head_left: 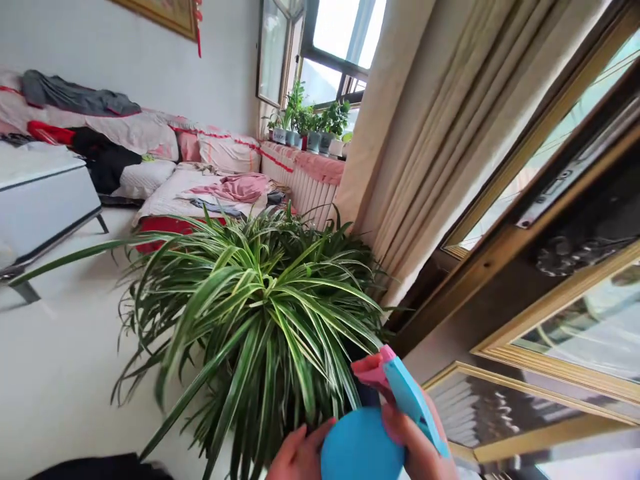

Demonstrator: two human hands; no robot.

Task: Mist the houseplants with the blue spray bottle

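The right hand (415, 443) is closing around the neck of a blue spray bottle (360, 447), while the left hand (300, 457) is cupping its round body. The bottle is sitting just beside the near leaves of the spider plant (260, 327), with no spray showing; leaf wetness cannot be told.

Head-mounted cam, tilted over sideways, looking forward and down from just above a leafy green-and-white spider plant (255, 327), with the left hand (300, 453), right hand (415, 440) and round blue plastic spray bottle (361, 445) right up close along the bottom edge.
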